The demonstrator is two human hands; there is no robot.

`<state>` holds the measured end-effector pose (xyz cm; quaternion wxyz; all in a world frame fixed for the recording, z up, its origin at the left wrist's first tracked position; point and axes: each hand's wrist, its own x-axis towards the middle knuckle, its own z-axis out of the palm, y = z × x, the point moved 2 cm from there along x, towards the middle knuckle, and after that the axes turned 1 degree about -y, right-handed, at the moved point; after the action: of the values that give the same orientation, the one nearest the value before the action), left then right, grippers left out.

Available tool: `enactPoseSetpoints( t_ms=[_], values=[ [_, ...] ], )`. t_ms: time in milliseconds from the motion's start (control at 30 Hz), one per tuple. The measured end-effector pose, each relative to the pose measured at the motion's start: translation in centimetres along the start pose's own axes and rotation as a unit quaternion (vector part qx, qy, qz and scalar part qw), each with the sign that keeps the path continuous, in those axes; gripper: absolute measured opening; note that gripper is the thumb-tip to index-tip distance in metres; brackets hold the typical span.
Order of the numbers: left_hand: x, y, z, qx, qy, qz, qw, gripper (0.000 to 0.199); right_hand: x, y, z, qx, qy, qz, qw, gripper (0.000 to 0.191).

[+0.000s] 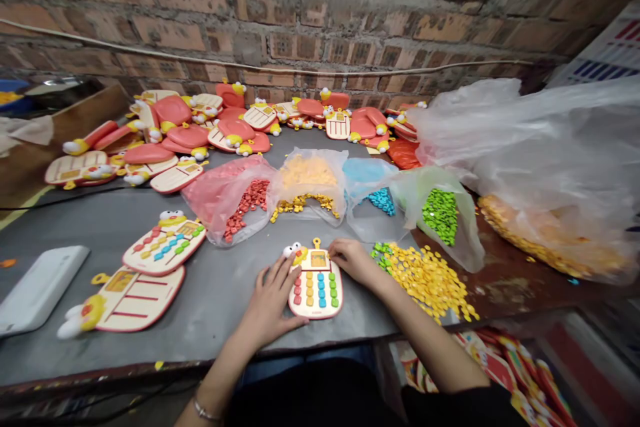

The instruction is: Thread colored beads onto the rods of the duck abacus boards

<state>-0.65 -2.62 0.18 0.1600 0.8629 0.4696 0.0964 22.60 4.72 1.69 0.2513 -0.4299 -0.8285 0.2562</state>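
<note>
A cream duck-headed toy board (316,305) lies on the grey mat in front of me, with columns of red, yellow, blue and green pieces on its face. My left hand (273,297) rests along its left edge, fingers spread over the rim near the duck's head. At the board's upper right corner is my right hand (353,260), its fingers pinched together beside the small screen; anything between them is too small to make out. Loose yellow pieces (425,277) lie in a pile right of that hand, with some green pieces (383,255) at its left side.
Bags of red (253,197), yellow (310,177), blue (381,200) and green pieces (441,213) stand behind the board. Two toy boards (165,247) overlap at the left, near a white device (43,287). Many red-backed toys (187,137) line the brick wall. A large clear bag (555,167) sits right.
</note>
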Motion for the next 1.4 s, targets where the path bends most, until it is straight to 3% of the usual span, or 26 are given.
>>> enactPoseSetpoints(
  t_ms=[133,233,400,500,600,700,867,1067,1200,1333,1400],
  values=[
    [0.1,-0.4,0.3,-0.006,0.015,0.01,1.0,0.092,0.7,0.6,-0.5,0.038,-0.031,-0.016,0.999,0.019],
    [0.0,-0.6,0.5,-0.01,0.028,0.015,0.999,0.089,1.7,1.6,-0.7,0.092,-0.091,-0.006,0.992,0.016],
    [0.0,-1.0,1.0,-0.016,0.043,0.026,0.999,0.09,3.8,3.6,-0.7,0.129,-0.201,0.089,0.967,0.018],
    [0.0,-1.2,1.2,-0.023,0.047,0.026,0.998,0.091,4.8,4.3,-0.5,0.153,-0.245,0.171,0.942,0.03],
    [0.1,-1.2,1.3,-0.04,0.05,0.019,0.998,0.088,5.6,4.5,-0.2,0.136,-0.298,0.2,0.923,0.036],
    [0.1,-1.2,1.3,-0.059,0.047,0.015,0.997,0.088,6.3,4.3,0.0,0.069,-0.326,0.177,0.926,0.027],
    [0.2,-1.3,1.4,-0.08,0.04,0.012,0.996,0.096,6.4,3.9,0.0,0.035,-0.331,0.15,0.931,0.022],
    [0.2,-1.1,1.1,-0.079,0.026,0.014,0.996,0.098,4.3,3.6,-0.3,0.063,-0.285,0.191,0.937,0.014],
    [0.0,-1.0,0.8,-0.083,0.024,0.019,0.996,0.096,2.7,3.4,-0.2,0.119,-0.245,0.234,0.933,0.035],
    [-0.4,-1.0,0.4,-0.115,0.024,0.045,0.992,0.098,0.8,1.6,1.0,0.24,-0.231,0.253,0.908,0.056],
    [-0.7,-0.8,0.2,-0.144,0.026,0.077,0.986,0.101,-0.8,0.4,1.5,0.277,-0.173,0.261,0.908,0.063]
  ],
)
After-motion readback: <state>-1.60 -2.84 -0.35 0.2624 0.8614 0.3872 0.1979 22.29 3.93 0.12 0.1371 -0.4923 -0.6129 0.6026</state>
